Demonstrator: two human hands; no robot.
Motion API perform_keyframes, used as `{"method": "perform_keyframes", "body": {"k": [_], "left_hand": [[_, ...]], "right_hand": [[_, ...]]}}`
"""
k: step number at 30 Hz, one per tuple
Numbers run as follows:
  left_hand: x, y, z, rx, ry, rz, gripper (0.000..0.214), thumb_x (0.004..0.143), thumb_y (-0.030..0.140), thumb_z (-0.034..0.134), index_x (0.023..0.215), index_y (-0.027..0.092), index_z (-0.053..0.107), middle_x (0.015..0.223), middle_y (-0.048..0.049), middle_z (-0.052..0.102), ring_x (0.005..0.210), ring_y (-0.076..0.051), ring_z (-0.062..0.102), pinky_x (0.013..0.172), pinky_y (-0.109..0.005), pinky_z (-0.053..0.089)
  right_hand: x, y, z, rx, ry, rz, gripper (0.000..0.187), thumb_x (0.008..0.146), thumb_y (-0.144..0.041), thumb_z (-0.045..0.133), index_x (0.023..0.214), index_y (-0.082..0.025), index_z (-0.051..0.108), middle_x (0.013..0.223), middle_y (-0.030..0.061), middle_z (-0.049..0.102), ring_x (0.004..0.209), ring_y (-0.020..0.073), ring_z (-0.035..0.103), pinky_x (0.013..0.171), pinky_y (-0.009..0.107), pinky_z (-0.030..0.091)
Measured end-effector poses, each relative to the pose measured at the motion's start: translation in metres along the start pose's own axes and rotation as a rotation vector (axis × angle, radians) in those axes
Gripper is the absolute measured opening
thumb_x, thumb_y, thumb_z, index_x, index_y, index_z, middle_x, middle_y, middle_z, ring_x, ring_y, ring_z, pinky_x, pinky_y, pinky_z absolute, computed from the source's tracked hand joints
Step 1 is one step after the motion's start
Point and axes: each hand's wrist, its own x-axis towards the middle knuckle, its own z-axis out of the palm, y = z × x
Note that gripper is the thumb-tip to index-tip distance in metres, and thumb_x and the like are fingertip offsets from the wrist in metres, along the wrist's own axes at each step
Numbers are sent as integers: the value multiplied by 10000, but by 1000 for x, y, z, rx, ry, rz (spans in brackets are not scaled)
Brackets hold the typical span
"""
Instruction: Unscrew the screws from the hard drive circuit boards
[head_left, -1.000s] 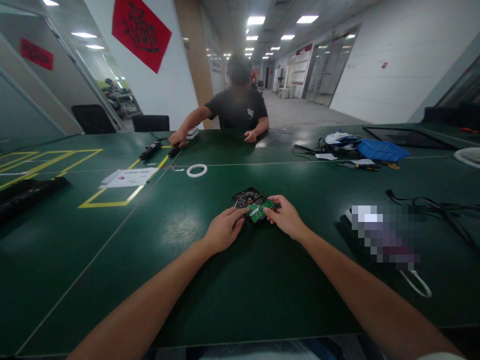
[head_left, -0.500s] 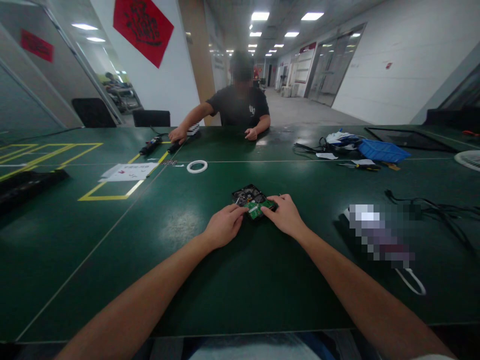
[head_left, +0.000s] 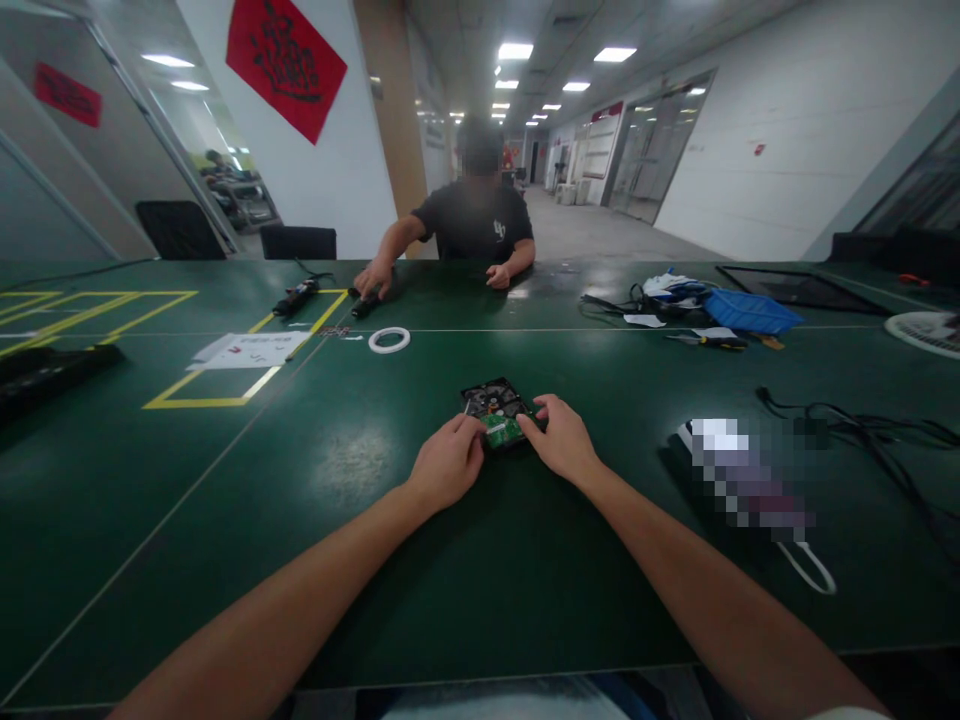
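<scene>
A black hard drive [head_left: 491, 398] lies on the green table [head_left: 375, 520], with a small green circuit board [head_left: 500, 431] on its near end. My left hand [head_left: 445, 462] rests at the board's left side, fingers curled against it. My right hand [head_left: 560, 438] pinches the board's right edge, fingers bent over it. Both hands press the board down onto the drive.
A person in a dark shirt [head_left: 474, 222] sits across the table, one hand on a black tool [head_left: 367, 302]. A white tape ring [head_left: 389, 340], a paper sheet [head_left: 251, 349], a blue tray [head_left: 745, 310], cables [head_left: 862, 430] and a blurred box [head_left: 750, 470] lie around.
The green board has come down from a tilted, lifted position to lie flat on the drive, and both hands have moved closer together over it. The person opposite shifted a hand to the black tool.
</scene>
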Motion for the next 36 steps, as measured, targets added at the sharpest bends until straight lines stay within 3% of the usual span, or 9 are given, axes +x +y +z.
{"method": "perform_keyframes", "body": {"k": [4,8,12,16,19,22,28,33,36], "left_hand": [[-1,-7,-6,-143,187,-77,230,952,172,509,1161,211,595,1072,-63,634,916,-208,637,820,-350,532],[0,-3,-10,-235,226,-78,249,955,170,507,1184,204,597,1075,-65,636,923,-204,632,836,-357,529],[-2,6,-15,-317,277,-66,265,988,172,458,1212,209,595,1117,-71,645,1014,-212,630,925,-385,526],[-5,15,-19,-390,369,-21,314,1033,231,407,1313,218,548,1245,-94,629,1132,-222,625,1016,-426,516],[-8,20,-19,-375,359,79,368,1046,261,379,1390,218,504,1417,-112,567,1325,-252,539,1125,-484,451],[-10,23,-19,-344,240,245,470,1041,289,395,1504,212,388,1557,-128,452,1449,-275,426,1191,-520,388],[-7,31,-16,-243,45,397,747,1018,322,487,1624,185,74,1670,-171,234,1539,-306,259,1228,-557,328],[-4,19,-6,-80,40,358,521,1006,259,508,1515,245,398,1530,-138,481,1420,-316,443,1151,-572,416],[-1,8,0,-1,18,332,370,1004,250,522,1371,246,567,1361,-119,614,1284,-309,538,1080,-547,464]], "right_hand": [[1,2,-18,-8,101,-92,258,977,-284,500,1155,-196,665,1154,111,641,984,224,638,864,361,507],[-1,-1,-27,-40,17,-204,285,930,-140,474,1010,-220,735,1096,85,644,954,208,631,883,364,509],[-13,-22,-27,93,18,-223,227,969,-272,527,1095,-222,710,1150,98,633,986,218,638,881,375,533],[-32,-50,-14,422,-214,-328,365,931,-369,631,1279,-262,602,1246,78,645,1046,212,656,909,371,558],[-40,-59,-3,495,-281,-311,426,917,-320,643,1329,-265,552,1249,75,671,1049,214,670,930,393,553],[-38,-58,0,472,-202,-305,359,915,-277,632,1267,-247,568,1224,75,692,1091,228,670,975,411,525],[-21,-36,-6,235,-62,-246,228,955,-289,550,1178,-240,564,1143,82,709,1028,244,685,906,380,512],[11,21,-24,91,187,61,259,952,-323,541,1174,-190,537,988,106,711,871,244,686,791,348,501],[26,58,-34,-57,165,135,175,899,-254,578,1052,-176,611,976,109,697,882,239,658,796,355,497]]}}
